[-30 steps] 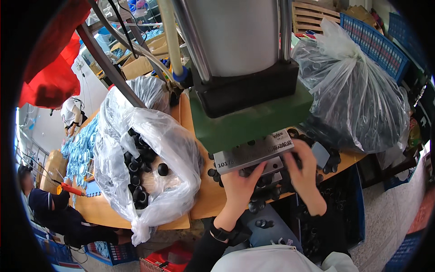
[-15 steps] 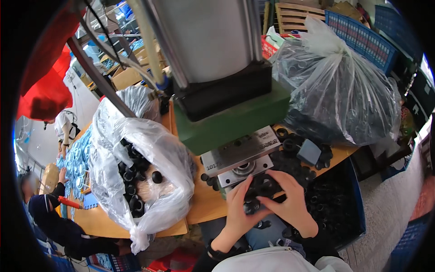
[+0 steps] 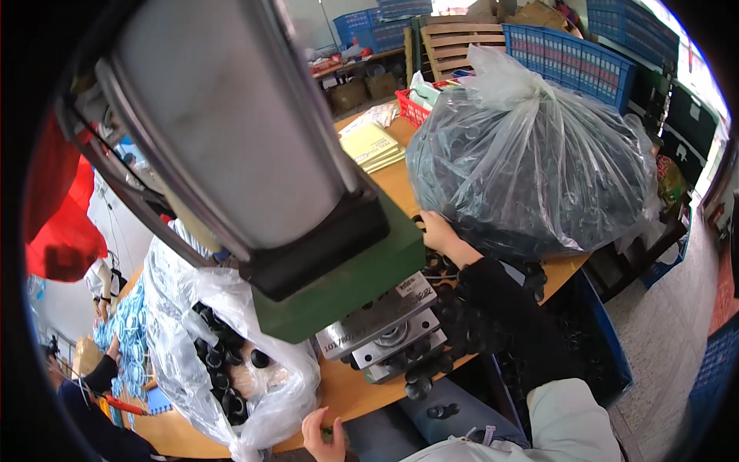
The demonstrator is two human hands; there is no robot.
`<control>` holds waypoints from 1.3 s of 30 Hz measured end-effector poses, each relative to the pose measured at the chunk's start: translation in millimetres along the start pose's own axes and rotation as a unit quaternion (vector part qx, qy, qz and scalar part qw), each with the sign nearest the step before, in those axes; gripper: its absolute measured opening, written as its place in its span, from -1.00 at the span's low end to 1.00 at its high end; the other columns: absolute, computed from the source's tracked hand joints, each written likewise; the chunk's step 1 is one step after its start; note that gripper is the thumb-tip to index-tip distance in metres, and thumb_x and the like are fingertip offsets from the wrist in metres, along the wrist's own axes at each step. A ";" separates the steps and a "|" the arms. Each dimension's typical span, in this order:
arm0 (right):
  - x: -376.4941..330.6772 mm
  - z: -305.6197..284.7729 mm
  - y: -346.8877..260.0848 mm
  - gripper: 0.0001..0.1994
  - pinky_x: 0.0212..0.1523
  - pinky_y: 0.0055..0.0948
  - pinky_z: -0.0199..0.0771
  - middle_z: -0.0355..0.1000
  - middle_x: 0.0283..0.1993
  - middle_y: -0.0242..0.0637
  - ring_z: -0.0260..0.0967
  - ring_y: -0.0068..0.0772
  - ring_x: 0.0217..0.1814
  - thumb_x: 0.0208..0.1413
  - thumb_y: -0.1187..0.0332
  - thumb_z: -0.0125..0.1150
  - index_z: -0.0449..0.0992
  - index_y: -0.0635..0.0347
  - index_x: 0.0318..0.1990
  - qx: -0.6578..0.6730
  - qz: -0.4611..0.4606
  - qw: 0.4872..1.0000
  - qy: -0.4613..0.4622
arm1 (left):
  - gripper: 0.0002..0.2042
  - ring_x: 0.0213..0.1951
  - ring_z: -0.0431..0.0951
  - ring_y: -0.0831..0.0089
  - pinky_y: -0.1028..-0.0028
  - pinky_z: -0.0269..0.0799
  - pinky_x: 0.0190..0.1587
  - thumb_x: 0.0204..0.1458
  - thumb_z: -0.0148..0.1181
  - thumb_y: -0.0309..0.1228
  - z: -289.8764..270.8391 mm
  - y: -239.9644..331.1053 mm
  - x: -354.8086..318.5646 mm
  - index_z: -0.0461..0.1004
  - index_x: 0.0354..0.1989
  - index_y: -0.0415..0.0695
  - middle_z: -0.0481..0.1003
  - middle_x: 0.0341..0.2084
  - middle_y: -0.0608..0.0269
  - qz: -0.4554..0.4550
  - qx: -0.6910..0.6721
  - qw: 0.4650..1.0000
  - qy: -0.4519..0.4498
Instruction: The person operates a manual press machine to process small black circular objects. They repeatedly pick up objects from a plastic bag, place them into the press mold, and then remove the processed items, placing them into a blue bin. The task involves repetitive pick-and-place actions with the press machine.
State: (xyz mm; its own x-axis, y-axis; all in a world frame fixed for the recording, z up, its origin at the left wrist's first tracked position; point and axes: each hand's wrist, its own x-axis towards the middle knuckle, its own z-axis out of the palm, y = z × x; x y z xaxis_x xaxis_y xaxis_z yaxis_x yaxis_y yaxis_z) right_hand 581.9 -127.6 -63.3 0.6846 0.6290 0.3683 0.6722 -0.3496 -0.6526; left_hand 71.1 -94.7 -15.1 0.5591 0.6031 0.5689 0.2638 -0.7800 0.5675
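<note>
1. Table point(image 3: 350, 389), smooth, wood-coloured; speckled floor point(image 3: 662, 323).
2. Steel die point(image 3: 385, 316), blocky, below green press head point(image 3: 354, 291).
3. Black rounded parts point(image 3: 466, 327), heaped beside die.
4. I view left hand point(image 3: 319, 440), fingers parted; right hand point(image 3: 446, 239), fingers curled at 1 black piece point(image 3: 418, 220), grip I cannot tell.

Silver metal block point(image 3: 377, 317) has dk. no. at L end, dk. chars. at R end. Yellow stack point(image 3: 369, 145) has sm. dk. lettering on top.
</note>
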 end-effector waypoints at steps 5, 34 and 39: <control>9.2 9.4 -11.4 -0.67 0.00 -0.20 0.38 0.38 -0.08 0.10 0.37 0.05 0.00 -0.16 0.47 0.19 0.43 0.33 -0.15 -0.159 0.012 0.975 -0.155 | -0.85 -0.29 0.52 0.24 0.41 0.45 -0.18 -0.02 0.25 -0.55 -10.3 -9.1 -0.4 0.52 -0.26 -0.26 0.52 -0.34 0.07 -0.031 0.040 0.999 0.001; -16.6 -16.4 1.1 -0.85 -0.28 -0.18 0.47 0.50 -0.34 0.02 0.48 0.02 -0.26 -0.22 0.55 0.20 0.57 0.35 -0.41 -0.183 -0.062 0.956 -0.222 | -0.89 -0.40 0.51 0.30 0.45 0.41 -0.35 -0.03 0.23 -0.57 6.2 -17.5 1.6 0.53 -0.30 -0.22 0.53 -0.40 0.12 -0.035 0.083 0.992 -0.087; -6.6 -21.0 -7.9 -0.82 -0.17 -0.16 0.42 0.42 -0.29 -0.04 0.42 0.00 -0.19 -0.15 0.48 0.20 0.44 0.34 -0.34 -0.162 -0.148 0.948 -0.230 | -0.89 -0.36 0.52 0.28 0.42 0.43 -0.29 -0.03 0.23 -0.57 8.3 -18.0 -0.3 0.53 -0.30 -0.23 0.53 -0.39 0.11 -0.042 0.089 0.991 -0.085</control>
State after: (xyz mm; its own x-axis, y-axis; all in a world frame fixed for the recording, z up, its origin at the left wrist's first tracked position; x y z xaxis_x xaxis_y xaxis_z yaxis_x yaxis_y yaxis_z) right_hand 578.0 -143.5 -46.7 0.3072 0.9431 0.1276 0.9181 -0.2584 -0.3005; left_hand 72.7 -82.2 -30.4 0.6498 0.6425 0.4062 0.4415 -0.7540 0.4864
